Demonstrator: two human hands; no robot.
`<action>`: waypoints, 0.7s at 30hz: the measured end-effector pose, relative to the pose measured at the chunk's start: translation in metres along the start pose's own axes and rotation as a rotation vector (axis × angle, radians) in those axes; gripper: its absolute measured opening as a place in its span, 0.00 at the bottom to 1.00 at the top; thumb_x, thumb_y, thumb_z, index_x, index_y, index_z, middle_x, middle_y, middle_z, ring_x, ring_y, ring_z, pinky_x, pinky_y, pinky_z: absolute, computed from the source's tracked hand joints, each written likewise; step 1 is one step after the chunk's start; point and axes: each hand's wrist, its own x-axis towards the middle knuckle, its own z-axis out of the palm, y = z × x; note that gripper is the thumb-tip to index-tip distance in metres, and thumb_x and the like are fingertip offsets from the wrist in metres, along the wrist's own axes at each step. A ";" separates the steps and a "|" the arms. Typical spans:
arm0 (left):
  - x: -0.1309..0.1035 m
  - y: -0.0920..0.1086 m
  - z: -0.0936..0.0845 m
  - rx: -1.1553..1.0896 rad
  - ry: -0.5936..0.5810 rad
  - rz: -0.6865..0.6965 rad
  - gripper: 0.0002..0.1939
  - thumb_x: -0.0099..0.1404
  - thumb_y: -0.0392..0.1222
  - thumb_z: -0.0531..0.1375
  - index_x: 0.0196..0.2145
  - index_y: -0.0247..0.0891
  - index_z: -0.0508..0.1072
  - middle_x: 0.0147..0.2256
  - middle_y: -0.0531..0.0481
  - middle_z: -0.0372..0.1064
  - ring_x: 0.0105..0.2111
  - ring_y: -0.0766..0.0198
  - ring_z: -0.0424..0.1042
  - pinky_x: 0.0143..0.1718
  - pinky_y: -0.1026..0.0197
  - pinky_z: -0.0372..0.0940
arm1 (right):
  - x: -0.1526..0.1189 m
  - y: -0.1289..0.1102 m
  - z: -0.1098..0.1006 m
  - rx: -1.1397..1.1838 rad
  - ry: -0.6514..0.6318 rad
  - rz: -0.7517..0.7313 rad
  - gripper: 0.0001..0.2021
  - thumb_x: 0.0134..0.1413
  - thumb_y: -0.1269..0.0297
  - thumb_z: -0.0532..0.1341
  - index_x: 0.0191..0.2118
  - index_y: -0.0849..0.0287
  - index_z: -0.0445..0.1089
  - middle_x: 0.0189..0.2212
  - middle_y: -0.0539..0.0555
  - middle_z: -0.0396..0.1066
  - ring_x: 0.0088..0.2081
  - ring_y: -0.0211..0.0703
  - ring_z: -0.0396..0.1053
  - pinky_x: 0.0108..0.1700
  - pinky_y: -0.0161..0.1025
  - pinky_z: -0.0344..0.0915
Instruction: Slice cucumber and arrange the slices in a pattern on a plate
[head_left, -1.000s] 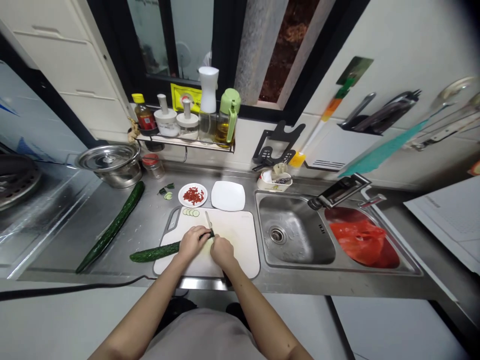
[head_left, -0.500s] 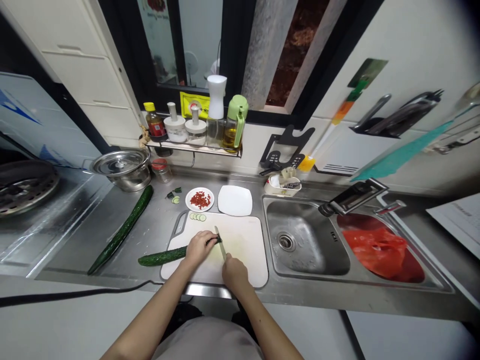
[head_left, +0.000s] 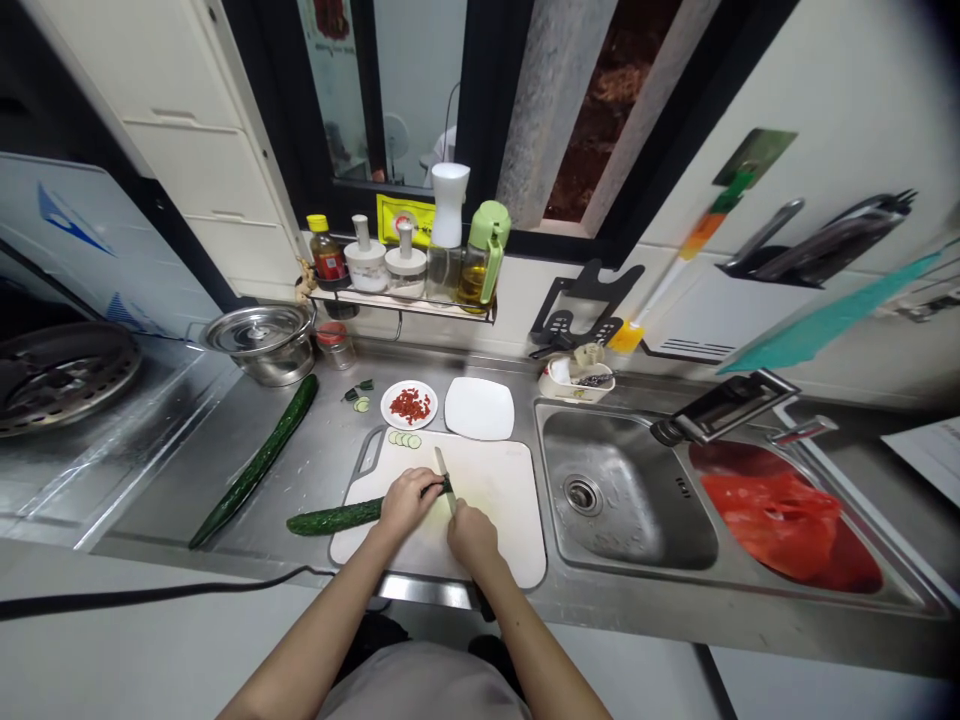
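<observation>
My left hand point(head_left: 406, 499) is closed over a dark green cucumber point(head_left: 335, 518) lying across the white cutting board point(head_left: 510, 500). The cucumber's left end sticks out past the board's edge. In my right hand point(head_left: 472, 535) is a knife point(head_left: 443, 468), its handle hidden by my fingers. The blade stands at the cucumber's right end, close to my left fingertips. Several thin cucumber slices point(head_left: 405, 440) overlap in a row at the board's top left. Behind the board are a round white plate of chopped red pieces point(head_left: 409, 404) and a square white plate point(head_left: 480, 408).
A second whole cucumber point(head_left: 255, 465) lies on the counter to the left, in front of a lidded steel pot point(head_left: 262, 343). The steel sink point(head_left: 626, 490) is on the right, with a red plastic bag point(head_left: 776, 525) in its second basin. Seasoning bottles stand on a rack point(head_left: 405, 302).
The view has shifted slightly, so the whole scene sits a little farther right and lower. Both hands stay at the cucumber; the knife blade looks slightly more upright.
</observation>
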 end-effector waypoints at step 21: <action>-0.001 0.002 -0.003 0.020 0.002 0.035 0.11 0.66 0.43 0.55 0.41 0.44 0.77 0.41 0.49 0.75 0.43 0.60 0.71 0.46 0.57 0.65 | 0.014 -0.010 -0.007 0.041 0.060 -0.006 0.17 0.59 0.71 0.49 0.51 0.64 0.67 0.43 0.64 0.74 0.48 0.49 0.72 0.45 0.41 0.65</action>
